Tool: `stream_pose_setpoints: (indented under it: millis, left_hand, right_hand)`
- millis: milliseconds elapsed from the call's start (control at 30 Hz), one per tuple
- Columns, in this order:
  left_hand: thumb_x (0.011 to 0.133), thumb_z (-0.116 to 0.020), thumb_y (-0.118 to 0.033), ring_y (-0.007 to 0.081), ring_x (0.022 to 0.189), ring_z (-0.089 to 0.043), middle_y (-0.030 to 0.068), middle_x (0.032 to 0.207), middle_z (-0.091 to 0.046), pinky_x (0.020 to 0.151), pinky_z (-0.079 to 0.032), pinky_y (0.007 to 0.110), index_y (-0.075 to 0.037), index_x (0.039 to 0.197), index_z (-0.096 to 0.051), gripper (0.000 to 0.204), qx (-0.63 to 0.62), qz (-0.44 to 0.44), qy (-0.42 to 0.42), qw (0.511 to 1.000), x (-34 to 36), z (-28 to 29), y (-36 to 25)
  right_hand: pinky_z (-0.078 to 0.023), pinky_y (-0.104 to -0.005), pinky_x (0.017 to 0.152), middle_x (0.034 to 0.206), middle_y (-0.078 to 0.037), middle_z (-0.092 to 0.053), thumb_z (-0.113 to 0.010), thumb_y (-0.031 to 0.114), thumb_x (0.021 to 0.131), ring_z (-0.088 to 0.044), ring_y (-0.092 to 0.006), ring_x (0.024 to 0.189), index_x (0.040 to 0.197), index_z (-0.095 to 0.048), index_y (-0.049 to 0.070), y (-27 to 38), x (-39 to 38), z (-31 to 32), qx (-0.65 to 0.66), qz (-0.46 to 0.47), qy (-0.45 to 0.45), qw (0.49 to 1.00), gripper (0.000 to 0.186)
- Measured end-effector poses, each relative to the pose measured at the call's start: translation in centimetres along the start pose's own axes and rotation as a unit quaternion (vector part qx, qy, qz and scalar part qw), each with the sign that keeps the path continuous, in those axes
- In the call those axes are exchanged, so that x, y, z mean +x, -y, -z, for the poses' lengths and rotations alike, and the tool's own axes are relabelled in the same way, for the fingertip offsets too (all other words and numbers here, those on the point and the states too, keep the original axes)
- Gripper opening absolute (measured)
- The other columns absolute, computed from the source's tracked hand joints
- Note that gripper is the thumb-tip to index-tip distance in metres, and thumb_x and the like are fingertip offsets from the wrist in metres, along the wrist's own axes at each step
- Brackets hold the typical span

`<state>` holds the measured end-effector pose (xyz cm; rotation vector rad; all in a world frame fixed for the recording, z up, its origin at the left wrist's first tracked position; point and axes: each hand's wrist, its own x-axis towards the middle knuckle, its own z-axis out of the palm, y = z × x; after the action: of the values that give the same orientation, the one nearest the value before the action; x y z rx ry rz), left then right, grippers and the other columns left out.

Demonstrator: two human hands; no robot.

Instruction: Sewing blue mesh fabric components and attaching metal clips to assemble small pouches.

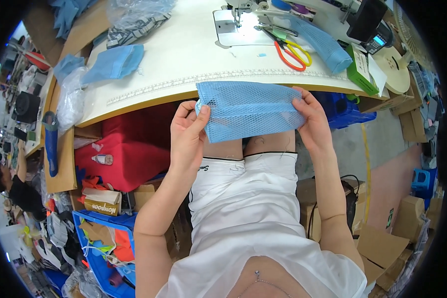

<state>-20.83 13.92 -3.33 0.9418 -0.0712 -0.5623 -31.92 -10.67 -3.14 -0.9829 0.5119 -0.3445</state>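
Note:
A light-blue mesh piece (253,111), sewn like a small pouch with a seam band along its middle, is stretched between my hands above my lap, just in front of the table edge. My left hand (189,121) pinches its left end, thumb on top and fingers behind. At the right end, my right hand (313,116) grips the mesh between thumb and fingers. Beyond it stands the sewing machine (238,20) with its metal plate. Red- and yellow-handled scissors (293,52) lie beside a longer rolled blue mesh piece (323,44).
A printed ruler strip (159,89) runs along the front of the white table (184,54). More blue fabric (115,62) lies on the left, near a clear plastic bag (72,99). A green box (360,69) sits at right. Below left is a blue crate (104,253); another person (20,184) works beyond.

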Motion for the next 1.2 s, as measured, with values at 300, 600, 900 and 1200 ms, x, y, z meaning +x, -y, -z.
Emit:
stream_pose_setpoints:
  millis: [300, 600, 900, 1200]
  left_hand:
    - [0.093, -0.065, -0.009, 0.0077, 0.078, -0.063, 0.0072, 0.089, -0.069, 0.071, -0.050, 0.021, -0.004, 0.102, -0.057, 0.013, -0.021, -0.050, -0.027, 0.998, -0.6, -1.8, -0.4]
    - [0.089, -0.070, -0.010, 0.0062, 0.076, -0.065, 0.0086, 0.082, -0.072, 0.069, -0.050, 0.019, 0.000, 0.095, -0.059, 0.015, 0.156, -0.018, 0.067, 0.985, -1.6, -3.5, -1.0]
    - [0.085, -0.073, -0.005, 0.0082, 0.083, -0.065, 0.0082, 0.092, -0.071, 0.073, -0.052, 0.021, -0.002, 0.104, -0.057, 0.025, 0.075, 0.054, 0.135, 0.987, -1.1, -3.8, -1.4]
    - [0.076, -0.078, 0.003, 0.0099, 0.085, -0.066, 0.0082, 0.093, -0.069, 0.075, -0.054, 0.024, -0.004, 0.107, -0.049, 0.043, 0.170, -0.029, 0.148, 0.974, -1.3, -4.9, -1.6]
  right_hand:
    - [-0.048, -0.0282, 0.085, 0.099, -0.005, -0.060, -0.059, 0.000, 0.084, -0.061, -0.0144, 0.097, 0.121, -0.053, 0.004, -4.1, 0.9, 1.1, -0.375, -0.057, 0.110, 0.919, 0.038]
    - [-0.046, -0.0290, 0.089, 0.108, -0.010, -0.061, -0.067, 0.013, 0.088, -0.058, -0.0195, 0.102, 0.110, -0.063, 0.002, 0.6, -2.3, -5.9, -0.355, 0.311, 0.177, 0.864, 0.025]
    - [-0.041, -0.0295, 0.067, 0.078, -0.005, -0.057, -0.065, 0.014, 0.091, -0.052, -0.0161, 0.073, 0.083, -0.061, 0.000, 0.7, -2.7, -6.9, -0.430, 0.243, 0.197, 0.847, 0.017]
    - [-0.041, -0.0335, 0.063, 0.072, -0.010, -0.056, -0.062, 0.018, 0.092, -0.053, -0.0230, 0.065, 0.083, -0.056, 0.002, -0.5, -2.9, -6.7, -0.412, 0.381, 0.132, 0.817, 0.019]
